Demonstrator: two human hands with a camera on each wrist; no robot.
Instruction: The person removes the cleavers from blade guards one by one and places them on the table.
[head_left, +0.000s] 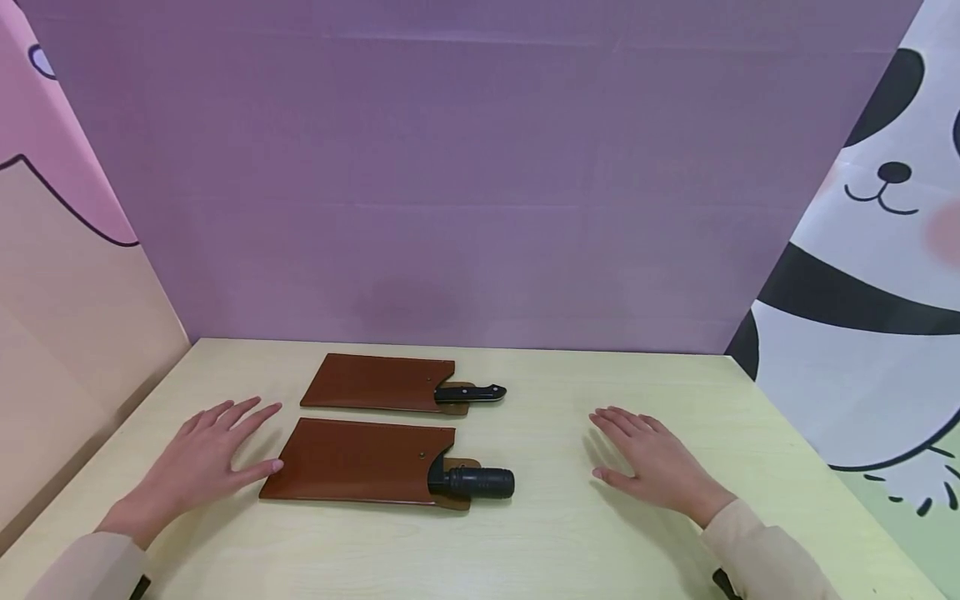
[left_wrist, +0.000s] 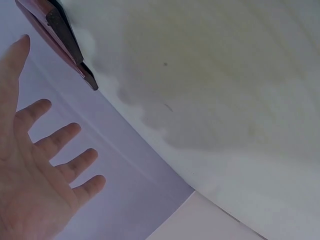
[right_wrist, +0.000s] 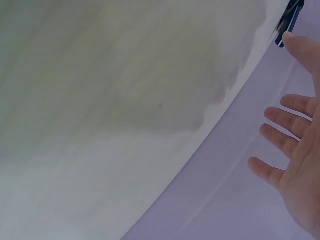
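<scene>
Two brown leather sheaths lie flat on the table, one behind the other. From the rear sheath (head_left: pixel 378 382) sticks a black riveted knife handle (head_left: pixel 472 393), pointing right. The front sheath (head_left: pixel 360 462) has a thicker, round black handle (head_left: pixel 480 482) protruding from its right end. Both blades are hidden inside. My left hand (head_left: pixel 198 462) hovers at the left of the front sheath, fingers spread, its thumb tip over or beside the sheath's left edge; contact is unclear. My right hand (head_left: pixel 660 462) is held above the table, right of both handles, fingers extended, holding nothing.
The pale wooden table (head_left: pixel 570 542) ends at a purple backdrop (head_left: pixel 480 183). A pink-and-beige cartoon panel (head_left: pixel 67 292) borders the left side, and a panda panel (head_left: pixel 862 283) the right.
</scene>
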